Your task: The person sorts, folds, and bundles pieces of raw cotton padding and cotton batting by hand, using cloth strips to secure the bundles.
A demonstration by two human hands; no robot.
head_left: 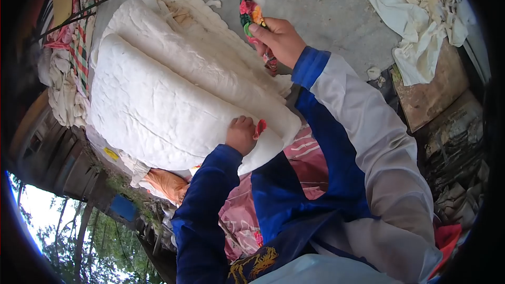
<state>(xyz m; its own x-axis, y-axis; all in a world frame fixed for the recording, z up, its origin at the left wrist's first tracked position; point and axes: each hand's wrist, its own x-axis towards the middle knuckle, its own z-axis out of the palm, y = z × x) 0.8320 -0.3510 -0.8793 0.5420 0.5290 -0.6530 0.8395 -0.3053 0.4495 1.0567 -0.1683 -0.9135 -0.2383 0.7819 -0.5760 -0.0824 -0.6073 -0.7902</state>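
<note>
A thick folded roll of white cotton batting (152, 94) lies in front of me, its layers stacked in long folds. My right hand (281, 42) is closed around a twisted strip of floral cloth (246, 8) in red, green and yellow. The strip runs up past the top edge of the view, and a short length hangs below the fist beside the batting. My left hand (242, 134) rests as a fist on the near end of the roll. A small red cloth end (260, 128) sticks out of it; the rest is hidden by the fingers and the roll.
Grey floor (326, 16) lies beyond the roll. Crumpled white cloth (421, 31) is heaped at the upper right, near a brown board (431, 87). Pink patterned fabric (236, 215) is under my blue-clad legs. Bundled cloths (66, 84) and a thin dark rod (84, 13) are at the left.
</note>
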